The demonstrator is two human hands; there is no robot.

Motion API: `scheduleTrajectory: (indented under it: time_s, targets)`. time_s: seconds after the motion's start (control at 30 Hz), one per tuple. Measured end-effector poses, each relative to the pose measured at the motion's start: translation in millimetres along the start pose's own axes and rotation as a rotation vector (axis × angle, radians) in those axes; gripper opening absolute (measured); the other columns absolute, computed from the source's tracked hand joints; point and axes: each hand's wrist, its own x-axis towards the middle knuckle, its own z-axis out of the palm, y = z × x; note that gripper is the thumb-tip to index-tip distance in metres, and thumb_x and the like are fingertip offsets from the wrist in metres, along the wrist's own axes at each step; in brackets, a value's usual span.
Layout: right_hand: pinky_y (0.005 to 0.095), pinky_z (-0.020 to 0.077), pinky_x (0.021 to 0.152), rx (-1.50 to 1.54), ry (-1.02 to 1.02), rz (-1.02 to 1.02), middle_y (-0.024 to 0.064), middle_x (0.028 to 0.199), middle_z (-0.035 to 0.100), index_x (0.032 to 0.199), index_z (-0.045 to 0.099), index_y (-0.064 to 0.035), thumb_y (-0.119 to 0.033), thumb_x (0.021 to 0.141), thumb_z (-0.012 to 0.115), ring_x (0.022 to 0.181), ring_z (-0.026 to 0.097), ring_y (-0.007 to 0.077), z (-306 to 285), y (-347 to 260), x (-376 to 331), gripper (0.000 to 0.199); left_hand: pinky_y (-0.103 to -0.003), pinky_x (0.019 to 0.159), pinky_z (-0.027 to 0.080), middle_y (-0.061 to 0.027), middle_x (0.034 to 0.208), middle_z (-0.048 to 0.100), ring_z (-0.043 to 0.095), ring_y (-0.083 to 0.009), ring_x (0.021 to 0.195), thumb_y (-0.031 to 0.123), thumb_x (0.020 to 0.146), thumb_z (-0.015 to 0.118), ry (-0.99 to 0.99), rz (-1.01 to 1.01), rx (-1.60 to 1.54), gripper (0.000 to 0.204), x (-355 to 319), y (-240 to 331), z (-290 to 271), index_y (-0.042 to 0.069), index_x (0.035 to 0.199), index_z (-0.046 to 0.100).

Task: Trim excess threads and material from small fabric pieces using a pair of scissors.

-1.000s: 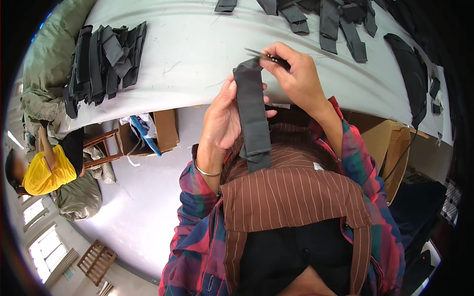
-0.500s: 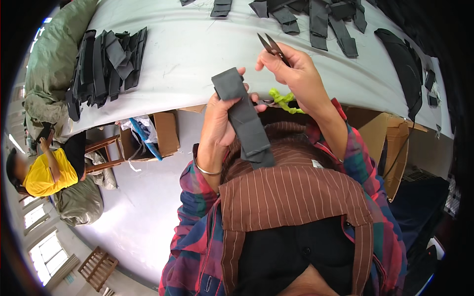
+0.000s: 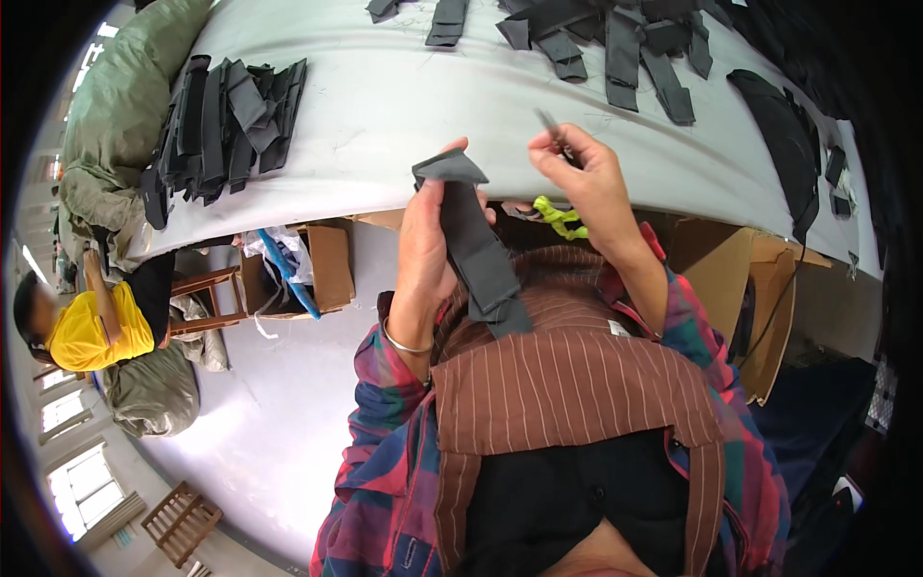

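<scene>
My left hand (image 3: 420, 245) is closed around a dark grey fabric strip (image 3: 477, 248), the thumb pressing its upper end. That end is folded over into a pointed flap, while the lower end hangs against my striped brown apron (image 3: 567, 375). To the right and slightly higher, my right hand (image 3: 598, 183) grips small dark thread snips (image 3: 552, 125), blurred by motion, with the blades pointing up and left. The snips are apart from the strip. Just below the right hand, at the table edge, is a bright yellow-green tie (image 3: 560, 217).
On the white-covered table (image 3: 375, 125) lie a stack of dark strips (image 3: 226, 130) at left and a loose pile (image 3: 625, 48) at the far right. Cardboard boxes (image 3: 332, 269) stand below the edge. A person in yellow (image 3: 101, 327) sits at far left.
The strip's upper end has folded over under my left thumb. My right hand has shifted slightly right and down with the snips, which have blurred.
</scene>
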Motion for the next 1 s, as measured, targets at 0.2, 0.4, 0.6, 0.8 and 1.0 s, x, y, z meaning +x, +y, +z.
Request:
scheduleTrajectory:
  time_s: [0.2,0.4,0.6,0.8,1.0]
  targets:
    - [0.0208,0.0246,0.047,0.436,-0.379,0.406,-0.0017,0.076,0.055,0.115,0.060,-0.0037,-0.037,0.098,0.052,0.053,0.033,0.0035,-8,-35,-13,0.039,-0.026,0.084,0.046,-0.0021,0.103,0.059,0.056,-0.0112,0.092,0.072,0.090,0.030,-0.120,0.122,0.411,0.084,-9,12,18,0.005,0.139,0.043]
    - [0.0201,0.0214,0.046,0.537,-0.331,0.372,-0.0061,0.066,0.047,0.119,0.059,-0.0028,-0.034,0.096,0.057,0.052,0.030,0.0016,-2,-60,-30,0.039,-0.035,0.082,0.042,-0.0097,0.100,0.057,0.052,-0.0248,0.089,0.046,0.077,0.071,-0.259,0.712,1.215,0.071,-3,39,36,0.006,0.132,0.051]
    - [0.0174,0.0332,0.053,0.337,-0.335,0.275,-0.0068,0.073,0.053,0.115,0.061,-0.0027,-0.012,0.087,0.067,0.060,0.043,0.0006,-4,-51,-36,0.030,-0.039,0.079,0.040,-0.0084,0.094,0.054,0.048,-0.0265,0.086,0.039,0.065,0.080,-0.207,0.945,1.448,0.075,-10,41,35,0.006,0.128,0.055]
    - [0.0198,0.0441,0.067,0.136,-0.109,0.013,-0.0042,0.077,0.059,0.090,0.063,-0.0016,-0.003,0.085,0.064,0.073,0.052,0.0034,-2,-32,-41,0.005,-0.033,0.092,0.040,-0.0056,0.105,0.058,0.053,-0.0208,0.100,0.023,0.090,0.062,0.052,0.883,0.960,0.044,-20,26,15,0.001,0.127,0.055]
    - [0.0217,0.0440,0.065,0.052,-0.050,-0.097,-0.0010,0.071,0.061,0.085,0.062,-0.0014,0.003,0.083,0.063,0.068,0.054,0.0048,1,-26,-50,0.005,-0.033,0.083,0.048,-0.0146,0.117,0.054,0.057,-0.0199,0.096,0.028,0.098,0.051,0.091,0.050,0.106,0.043,-23,14,-4,-0.004,0.127,0.048]
